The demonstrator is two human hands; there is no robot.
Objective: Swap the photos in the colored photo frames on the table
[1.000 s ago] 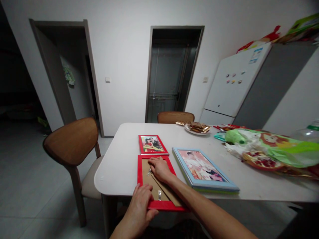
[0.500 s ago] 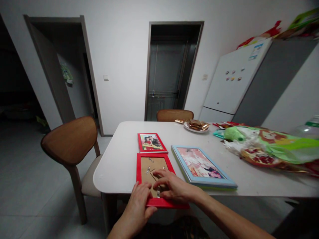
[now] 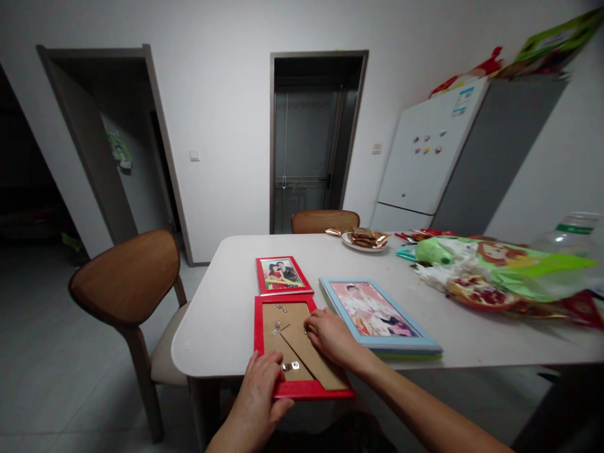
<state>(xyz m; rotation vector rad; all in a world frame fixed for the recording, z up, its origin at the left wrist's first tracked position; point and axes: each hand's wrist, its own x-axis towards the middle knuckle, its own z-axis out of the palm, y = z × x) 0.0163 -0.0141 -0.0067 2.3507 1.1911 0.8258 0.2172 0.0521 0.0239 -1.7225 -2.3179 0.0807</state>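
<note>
A red picture frame point(image 3: 258, 324) lies face down at the table's near edge, its brown backing board point(image 3: 295, 314) showing. Small metal clips and a slanting stand leg point(image 3: 325, 371) are on the board. My left hand point(image 3: 259, 387) grips the frame's lower left corner, fingers on top and thumb at the near edge. The fingers of my right hand point(image 3: 333, 336) are bunched at the right edge of the board, over a metal clip point(image 3: 306, 331) that they mostly cover. Just beyond lies a second red picture frame point(image 3: 285, 275), photo side up.
To the right are stacked picture frames, a light blue one point(image 3: 340, 305) on top. Farther off stand a plate point(image 3: 346, 241) of wrapped snacks, a cut pomegranate point(image 3: 481, 292), a green bag point(image 3: 533, 267) and a clear jar point(image 3: 569, 236). A wooden chair point(image 3: 127, 274) is at left.
My right hand has moved from the middle of the backing board to its right edge, uncovering the stand leg and the lower clip. My left hand stays on the corner. The view has shifted slightly.
</note>
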